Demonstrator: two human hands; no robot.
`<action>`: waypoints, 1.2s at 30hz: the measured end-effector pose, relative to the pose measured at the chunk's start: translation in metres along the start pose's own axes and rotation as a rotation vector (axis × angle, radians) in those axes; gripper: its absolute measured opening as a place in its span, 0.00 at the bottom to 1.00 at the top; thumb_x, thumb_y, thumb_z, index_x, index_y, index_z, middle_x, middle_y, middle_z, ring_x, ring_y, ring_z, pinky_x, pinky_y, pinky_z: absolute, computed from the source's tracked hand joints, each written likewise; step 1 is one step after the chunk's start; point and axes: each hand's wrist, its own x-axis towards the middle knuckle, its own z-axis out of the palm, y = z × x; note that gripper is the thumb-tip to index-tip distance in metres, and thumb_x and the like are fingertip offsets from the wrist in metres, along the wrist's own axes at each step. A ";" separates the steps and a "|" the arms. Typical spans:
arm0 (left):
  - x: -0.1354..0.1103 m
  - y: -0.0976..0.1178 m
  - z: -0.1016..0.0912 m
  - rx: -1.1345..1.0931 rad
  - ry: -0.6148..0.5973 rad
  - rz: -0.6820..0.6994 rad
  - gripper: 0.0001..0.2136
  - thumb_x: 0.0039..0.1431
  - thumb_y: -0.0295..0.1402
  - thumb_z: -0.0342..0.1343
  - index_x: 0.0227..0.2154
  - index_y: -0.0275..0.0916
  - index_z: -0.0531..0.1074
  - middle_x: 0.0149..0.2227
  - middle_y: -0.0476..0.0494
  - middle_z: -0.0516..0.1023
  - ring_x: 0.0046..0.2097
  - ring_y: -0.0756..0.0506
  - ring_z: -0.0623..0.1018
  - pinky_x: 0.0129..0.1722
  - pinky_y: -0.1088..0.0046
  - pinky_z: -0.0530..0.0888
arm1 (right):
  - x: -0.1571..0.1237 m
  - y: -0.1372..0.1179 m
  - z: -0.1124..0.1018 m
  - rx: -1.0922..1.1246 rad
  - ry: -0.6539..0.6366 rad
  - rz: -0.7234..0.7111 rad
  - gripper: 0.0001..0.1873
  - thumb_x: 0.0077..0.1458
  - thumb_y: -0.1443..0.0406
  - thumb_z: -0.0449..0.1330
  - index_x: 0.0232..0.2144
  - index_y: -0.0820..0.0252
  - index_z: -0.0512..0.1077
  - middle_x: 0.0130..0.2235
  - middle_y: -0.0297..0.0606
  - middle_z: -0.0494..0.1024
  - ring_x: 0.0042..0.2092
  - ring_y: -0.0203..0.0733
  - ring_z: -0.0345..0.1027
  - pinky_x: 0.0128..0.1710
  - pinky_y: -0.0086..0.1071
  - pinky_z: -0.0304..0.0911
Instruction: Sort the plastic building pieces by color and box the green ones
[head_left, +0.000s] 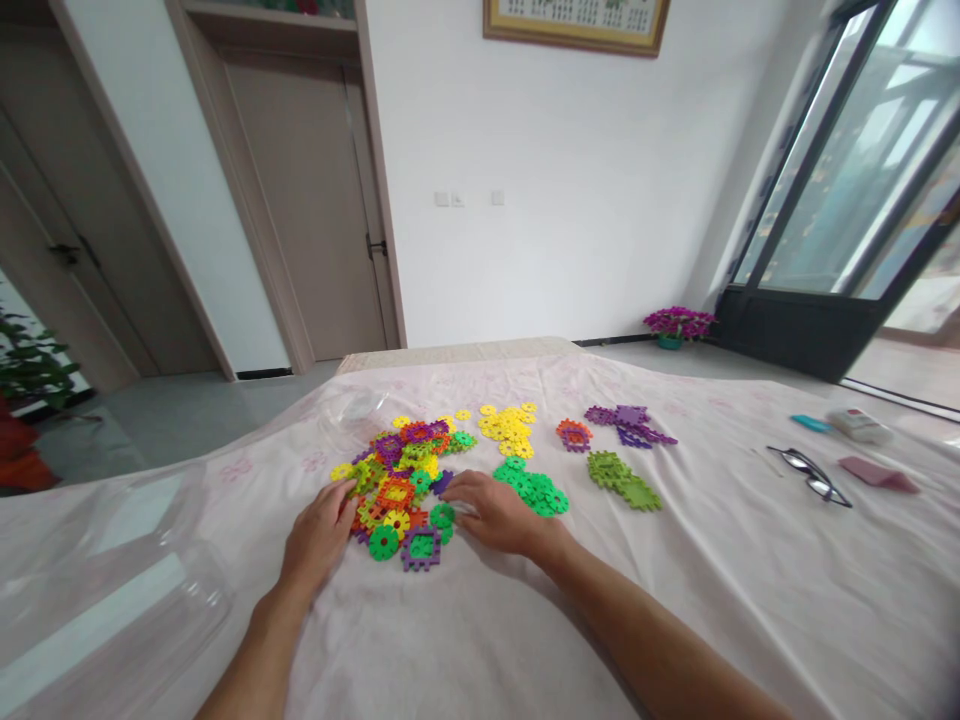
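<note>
A mixed heap of coloured plastic interlocking pieces point(401, 470) lies on a table covered with a pale pink cloth point(720, 580). My left hand point(319, 535) rests palm down at the heap's left edge, fingers spread and touching the pieces. My right hand point(491, 510) lies flat at the heap's right side, fingers stretched toward a green round piece point(442, 515). Sorted groups lie beyond: yellow pieces point(508, 428), dark green pieces point(534, 488), light green pieces point(622, 478), purple pieces point(628, 422) and a small orange group point(574, 434).
Black glasses point(810, 474), a teal object point(810, 423), a white box point(859, 425) and a pink case point(877, 472) lie at the right. A clear plastic container point(112, 590) sits at the left. Doors, a potted purple plant point(679, 325) and a glass sliding door stand behind.
</note>
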 end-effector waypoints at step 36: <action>0.000 -0.004 0.003 0.018 -0.016 0.013 0.20 0.66 0.40 0.41 0.54 0.41 0.69 0.58 0.43 0.71 0.58 0.45 0.72 0.58 0.67 0.67 | 0.015 0.028 0.002 0.060 0.188 0.238 0.07 0.55 0.69 0.59 0.34 0.57 0.77 0.35 0.35 0.75 0.39 0.37 0.68 0.40 0.28 0.60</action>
